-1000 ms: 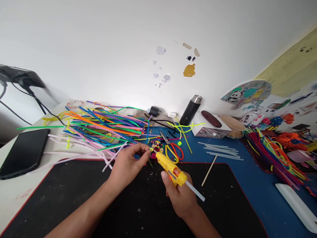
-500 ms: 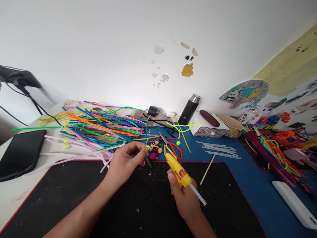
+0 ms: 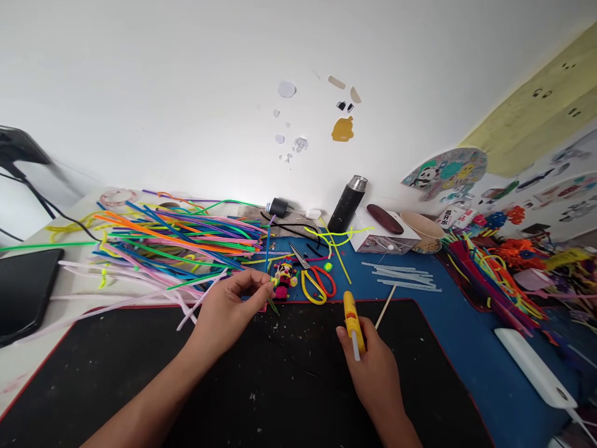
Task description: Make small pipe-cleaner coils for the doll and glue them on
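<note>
My left hand (image 3: 233,305) is closed in a pinch above the back edge of the black mat. A small yellow bit of pipe cleaner (image 3: 274,282) shows at its fingertips, mostly hidden. Just right of those fingertips stands a little colourful doll (image 3: 282,279) with a pink lower part. My right hand (image 3: 373,367) grips a yellow hot glue gun (image 3: 352,317) over the mat's right half; its nozzle points away from me and a pale glue stick (image 3: 356,347) sticks out of the back. Scissors (image 3: 313,283) with red and yellow handles lie between the doll and the gun.
A heap of colourful pipe cleaners (image 3: 186,239) covers the back left, beside a black tablet (image 3: 30,295). Behind stand a black flask (image 3: 347,205), a white box (image 3: 382,239) and a bowl (image 3: 422,231). Glue sticks (image 3: 403,277) and a wooden stick (image 3: 386,306) lie right.
My right hand has moved the glue gun to the right, away from my left hand, and its nozzle has swung to point straight ahead. My left hand keeps its pinch. The view has shifted slightly right.
</note>
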### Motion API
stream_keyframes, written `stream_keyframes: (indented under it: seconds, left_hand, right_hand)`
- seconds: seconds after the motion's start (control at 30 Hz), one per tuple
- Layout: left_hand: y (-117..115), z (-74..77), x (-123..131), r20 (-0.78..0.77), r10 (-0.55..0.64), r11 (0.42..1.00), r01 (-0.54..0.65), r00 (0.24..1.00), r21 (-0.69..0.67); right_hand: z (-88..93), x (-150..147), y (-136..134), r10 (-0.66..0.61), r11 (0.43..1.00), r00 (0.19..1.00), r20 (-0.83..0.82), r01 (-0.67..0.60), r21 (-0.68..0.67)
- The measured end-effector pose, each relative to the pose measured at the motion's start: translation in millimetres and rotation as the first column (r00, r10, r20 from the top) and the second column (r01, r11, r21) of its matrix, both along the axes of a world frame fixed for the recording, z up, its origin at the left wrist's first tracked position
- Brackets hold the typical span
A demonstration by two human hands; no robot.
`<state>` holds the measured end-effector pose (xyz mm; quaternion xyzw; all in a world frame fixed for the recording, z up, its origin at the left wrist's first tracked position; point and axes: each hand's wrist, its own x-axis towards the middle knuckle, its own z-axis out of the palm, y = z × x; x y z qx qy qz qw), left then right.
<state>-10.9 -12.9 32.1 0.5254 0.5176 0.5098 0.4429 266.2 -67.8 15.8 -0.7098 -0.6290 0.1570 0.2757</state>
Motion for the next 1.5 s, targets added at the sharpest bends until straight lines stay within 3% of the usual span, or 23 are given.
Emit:
stream_keyframes:
  seconds: [0.3,0.47,0.6,0.83,0.97,1.1,1.5]
  left_hand:
    - [1,2.1,2,0.015,-0.003,0.998,0.004,1.0,-0.061]
    - [2,0.5,2,0.122,-0.02,0.992,0.035,0.992,-0.118]
    - [2,0.5,2,0.19,-0.058,0.985,0.088,0.98,-0.15]
    - [4,-0.4,4,0.277,-0.097,0.971,0.152,0.956,-0.183]
    - [7,-0.8,3,0.354,-0.068,0.966,0.151,0.933,-0.212]
    - [10,-1.2,1,0.407,-0.033,0.959,0.144,0.913,-0.245]
    - [9,-3.5,1,0.351,-0.052,0.961,0.143,0.935,-0.238]
  right_hand:
    - [-4.7,7,6,-0.052,0.971,0.994,0.092,0.072,-0.227]
    - [-3.2,14,4,-0.047,0.982,0.998,0.033,0.052,-0.181]
    - [8.3,7,6,0.005,0.992,0.99,-0.138,-0.023,-0.125]
    - [20.2,-57,37,0.282,0.935,0.842,-0.46,-0.349,-0.065]
    - [15.2,-87,64,0.296,0.913,0.674,-0.677,-0.408,-0.007]
    - [9.2,-98,78,0.28,0.878,0.547,-0.789,-0.479,-0.021]
    - [1.2,-96,76,0.229,0.894,0.509,-0.83,-0.448,-0.029]
